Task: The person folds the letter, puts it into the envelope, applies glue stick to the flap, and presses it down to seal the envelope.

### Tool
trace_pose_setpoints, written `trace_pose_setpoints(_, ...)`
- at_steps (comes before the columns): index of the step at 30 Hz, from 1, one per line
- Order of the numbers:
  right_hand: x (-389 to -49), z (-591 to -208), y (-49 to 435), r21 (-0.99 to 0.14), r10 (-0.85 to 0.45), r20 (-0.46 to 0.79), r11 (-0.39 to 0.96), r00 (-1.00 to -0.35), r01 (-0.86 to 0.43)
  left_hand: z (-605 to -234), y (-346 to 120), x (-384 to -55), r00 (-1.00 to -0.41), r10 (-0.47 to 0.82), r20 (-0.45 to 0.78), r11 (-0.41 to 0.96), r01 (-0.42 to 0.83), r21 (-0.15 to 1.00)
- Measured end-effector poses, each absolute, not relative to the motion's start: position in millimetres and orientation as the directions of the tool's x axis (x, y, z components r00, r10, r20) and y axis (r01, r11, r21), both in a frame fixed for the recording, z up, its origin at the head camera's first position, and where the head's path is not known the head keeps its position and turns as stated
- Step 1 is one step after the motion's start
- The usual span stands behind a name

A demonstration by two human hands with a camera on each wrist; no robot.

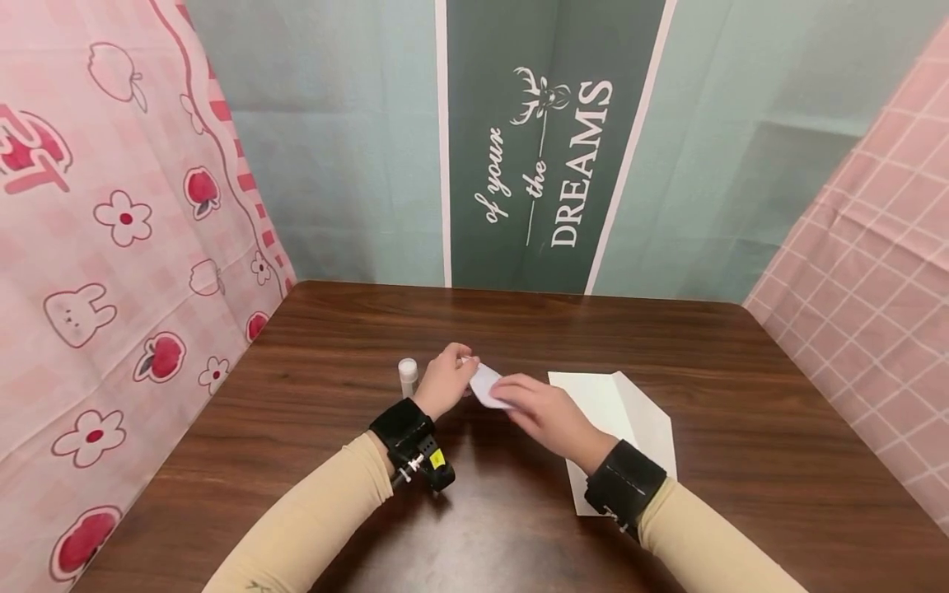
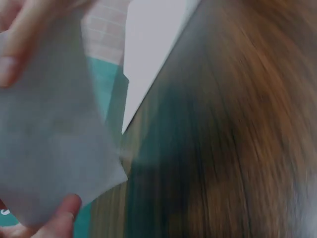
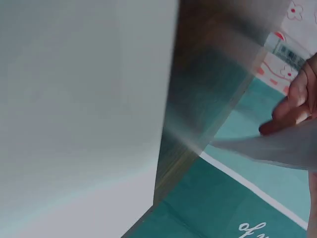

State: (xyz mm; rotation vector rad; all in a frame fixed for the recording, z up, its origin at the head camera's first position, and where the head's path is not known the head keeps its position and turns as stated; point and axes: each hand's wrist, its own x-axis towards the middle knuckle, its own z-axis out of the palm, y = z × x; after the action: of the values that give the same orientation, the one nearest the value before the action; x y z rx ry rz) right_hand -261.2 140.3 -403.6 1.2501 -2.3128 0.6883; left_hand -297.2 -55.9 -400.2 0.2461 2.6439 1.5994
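Note:
A small piece of white paper (image 1: 485, 385) is held up between both hands over the table. My left hand (image 1: 443, 385) pinches its far left end, and in the left wrist view a thumb lies on the lower edge of the paper (image 2: 54, 129). My right hand (image 1: 544, 412) grips the near right end, fingers over the top and thumb below. Right of the hands lies a larger creased white sheet (image 1: 593, 403), its upper right corner slanted, partly behind my right wrist. A white capped tube (image 1: 408, 372) stands just left of my left hand.
The brown wood-grain table (image 1: 356, 329) spreads under everything. Behind it hangs a green cloth (image 1: 356, 165) with printed lettering; pink patterned cloths line the left and right sides. Black camera straps circle both wrists.

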Motion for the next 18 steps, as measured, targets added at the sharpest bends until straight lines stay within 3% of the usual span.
trace_pose_setpoints(4, -255.8, -403.3, 141.3, -0.164, -0.747, 0.511, 0.401, -0.425, -0.901, -401.1, -56.1, -297.4, -0.991, 0.134, -0.008, 0.394, 0.046, 0.918)
trace_pose_setpoints(7, -252.0, -403.5, 141.4, -0.187, -0.787, 0.452, 0.376, -0.419, -0.908, -404.2, -57.6, -297.1, -0.990, 0.125, -0.071, 0.337, -0.025, 0.941)
trace_pose_setpoints(10, -248.4, -406.0, 140.3, -0.219, -0.814, 0.336, 0.422, -0.474, -0.880, -411.5, -59.8, -297.7, -0.982, 0.133, -0.137, 0.271, -0.097, 0.958)
trace_pose_setpoints(14, -244.7, -409.0, 138.0, -0.259, -0.811, 0.136, 0.525, -0.569, -0.811, -421.0, -61.5, -298.4, -0.973, 0.160, -0.168, 0.285, -0.117, 0.951)
trace_pose_setpoints(18, -245.6, -409.6, 136.9, -0.299, -0.767, 0.114, 0.580, -0.632, -0.758, -423.5, -61.3, -295.5, -0.965, 0.222, -0.139, 0.324, -0.062, 0.944)
